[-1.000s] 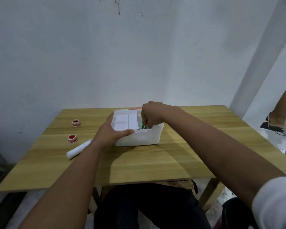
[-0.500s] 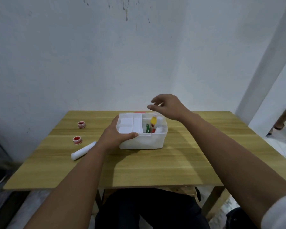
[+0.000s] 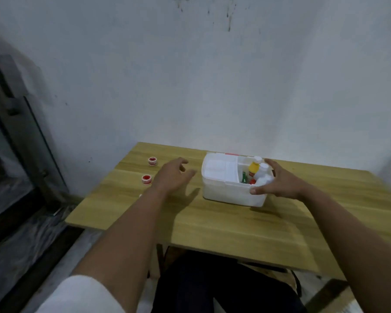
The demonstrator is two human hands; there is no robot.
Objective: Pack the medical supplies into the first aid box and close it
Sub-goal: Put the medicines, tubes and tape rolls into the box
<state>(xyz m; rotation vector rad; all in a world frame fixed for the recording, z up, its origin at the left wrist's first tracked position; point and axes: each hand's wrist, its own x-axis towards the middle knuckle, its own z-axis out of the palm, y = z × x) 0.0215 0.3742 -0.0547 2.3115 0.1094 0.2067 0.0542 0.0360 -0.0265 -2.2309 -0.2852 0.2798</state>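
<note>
The white first aid box (image 3: 224,194) stands open on the wooden table (image 3: 224,224), lid off. Its left half holds a white tray insert (image 3: 219,170); its right half holds a yellow bottle (image 3: 254,168), a white bottle (image 3: 263,170), a green item (image 3: 243,177) and something red. My right hand (image 3: 280,180) clasps the box's right end, thumb on the front wall, fingers behind. My left hand (image 3: 171,175) hovers open left of the box, apart from it. Two red tape rolls (image 3: 152,161) (image 3: 146,179) lie further left. My left forearm hides most of a white roll (image 3: 140,195).
A white wall rises right behind the table. A dark metal frame (image 3: 20,132) stands at the left, beyond the table's left edge. My dark-trousered legs (image 3: 212,288) are under the table's front edge.
My left hand has let go of the box and moved left toward the tape rolls. My right hand has come down from above the box onto its right end. The view has swung left.
</note>
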